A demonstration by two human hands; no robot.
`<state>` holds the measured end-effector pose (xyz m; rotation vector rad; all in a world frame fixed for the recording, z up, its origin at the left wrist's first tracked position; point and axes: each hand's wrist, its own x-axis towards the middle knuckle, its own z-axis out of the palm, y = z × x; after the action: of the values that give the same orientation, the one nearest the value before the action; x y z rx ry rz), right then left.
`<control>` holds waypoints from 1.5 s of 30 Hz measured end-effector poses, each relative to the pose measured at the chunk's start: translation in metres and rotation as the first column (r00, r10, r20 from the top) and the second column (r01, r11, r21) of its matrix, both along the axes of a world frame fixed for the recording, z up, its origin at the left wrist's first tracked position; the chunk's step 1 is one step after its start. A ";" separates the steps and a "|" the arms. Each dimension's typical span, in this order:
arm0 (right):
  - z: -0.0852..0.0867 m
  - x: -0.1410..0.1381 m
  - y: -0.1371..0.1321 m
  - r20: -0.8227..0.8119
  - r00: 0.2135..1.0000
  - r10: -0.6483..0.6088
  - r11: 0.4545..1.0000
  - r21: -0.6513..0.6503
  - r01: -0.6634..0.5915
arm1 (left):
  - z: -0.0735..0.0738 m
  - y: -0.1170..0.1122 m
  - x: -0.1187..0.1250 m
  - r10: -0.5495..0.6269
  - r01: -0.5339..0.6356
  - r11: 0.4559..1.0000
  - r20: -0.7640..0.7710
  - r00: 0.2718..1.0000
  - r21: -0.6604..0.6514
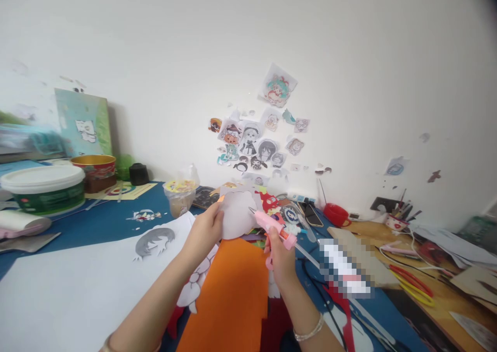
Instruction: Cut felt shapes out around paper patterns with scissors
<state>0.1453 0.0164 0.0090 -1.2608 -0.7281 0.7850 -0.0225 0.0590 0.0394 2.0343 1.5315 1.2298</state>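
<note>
My left hand (209, 222) grips the left edge of a pale grey paper cutout (237, 217), held up over the desk. In my right hand (281, 256) is a pink hot glue gun (272, 222), its metal tip pointing at the right part of the cutout; whether the tip touches it I cannot tell. A long clear glue stick (306, 253) runs out of the gun's back. Below both hands lies an orange sheet (229, 295). A grey paper hair piece (155, 240) rests on a large white sheet (77, 290) to the left.
A lidded tub (44, 186), a round tin (93, 171) and a plastic cup (179, 196) stand at the left and back. Rightward are a phone (311, 215), a red mug (336, 215), scissors (413, 284) and a pen cup (398, 221). Paper drawings (267, 150) cover part of the wall.
</note>
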 end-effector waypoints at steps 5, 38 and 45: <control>0.000 0.000 -0.001 -0.003 1.000 0.018 1.000 -0.013 -0.018 | -0.002 0.002 0.001 -0.020 0.020 1.000 -0.022 1.000 -0.003; -0.011 0.004 0.004 0.058 0.991 0.124 0.990 0.063 -0.128 | 0.001 0.002 -0.003 0.040 -0.039 0.998 0.013 0.999 -0.052; -0.015 0.003 0.010 0.060 0.998 0.036 0.999 0.010 -0.036 | 0.001 0.001 -0.002 0.029 -0.028 0.999 0.020 0.999 -0.040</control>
<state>0.1481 0.0261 -0.0055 -1.2688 -0.8041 0.7748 -0.0244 0.0603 0.0407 1.9755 1.5678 1.2174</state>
